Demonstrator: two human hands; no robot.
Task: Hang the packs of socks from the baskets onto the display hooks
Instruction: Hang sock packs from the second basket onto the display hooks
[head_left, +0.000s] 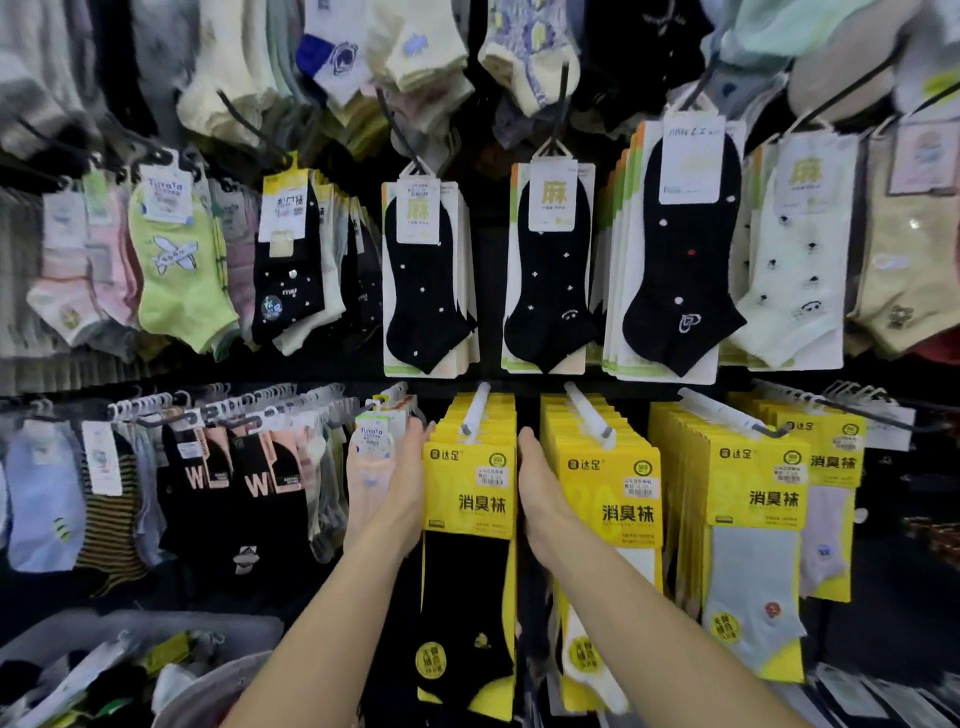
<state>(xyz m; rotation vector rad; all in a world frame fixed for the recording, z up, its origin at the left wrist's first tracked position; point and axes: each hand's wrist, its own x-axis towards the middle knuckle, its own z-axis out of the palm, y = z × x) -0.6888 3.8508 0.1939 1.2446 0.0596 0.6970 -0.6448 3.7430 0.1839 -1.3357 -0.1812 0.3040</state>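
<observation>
A stack of yellow-carded packs with black socks (470, 499) hangs on a white display hook (475, 410) in the lower row. My left hand (400, 493) lies flat against the stack's left side and my right hand (540, 493) against its right side, fingers straight, so the stack sits between both palms. A basket (218, 691) with loose sock packs stands at the lower left.
More yellow packs hang on hooks to the right (613, 493) (758, 483). A pale pack (371, 447) hangs just left of my left hand. Black and striped socks fill the lower left rail. Dark and cream sock cards hang in the upper row (550, 270).
</observation>
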